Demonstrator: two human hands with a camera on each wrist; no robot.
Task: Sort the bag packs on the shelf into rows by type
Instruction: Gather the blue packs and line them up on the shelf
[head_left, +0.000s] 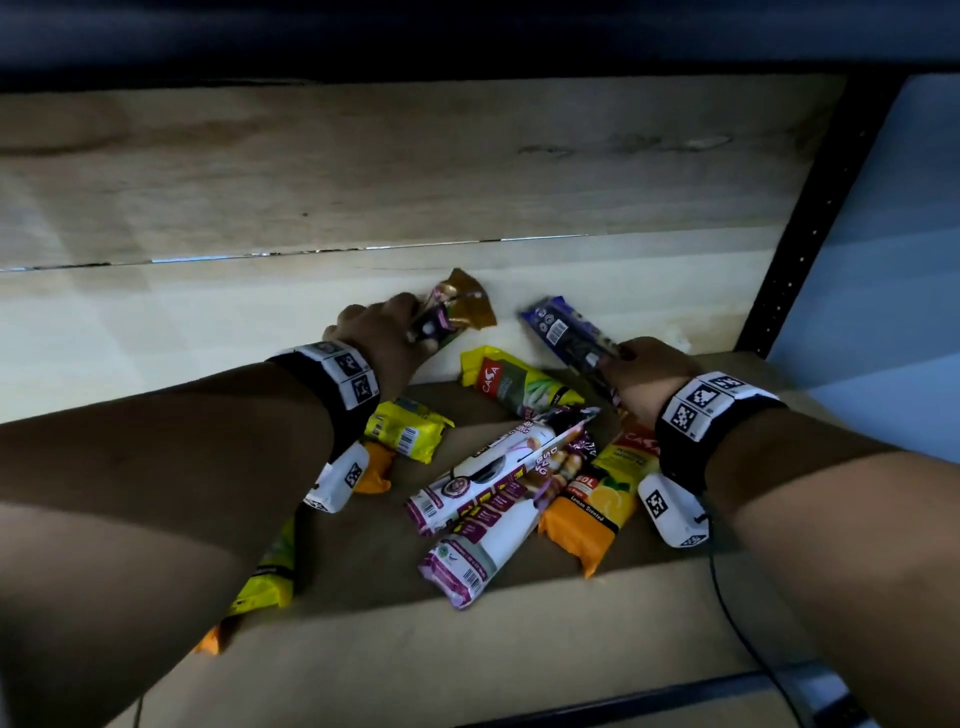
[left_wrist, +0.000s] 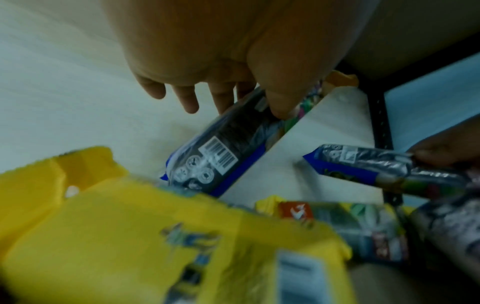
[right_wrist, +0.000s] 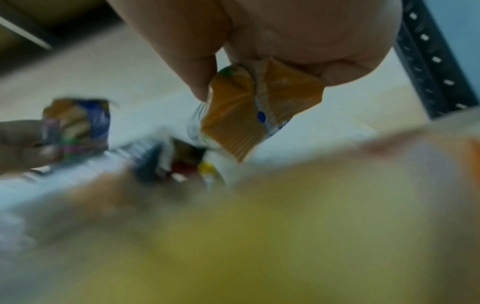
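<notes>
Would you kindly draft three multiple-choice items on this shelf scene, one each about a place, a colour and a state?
1. Where does the yellow CASA pack lie?
A. on the shelf between the two hands
B. on the floor
C. in a box

2. What colour edges the pack in the right hand?
A. red
B. blue
C. green

3. What is the left hand doing?
A. resting flat and holding nothing
B. pointing
C. gripping a pack

Answers:
1 A: it lies on the shelf board, between both wrists.
2 B: the blue-edged pack shows a blue border.
3 C: fingers curl around the orange-ended pack.
</notes>
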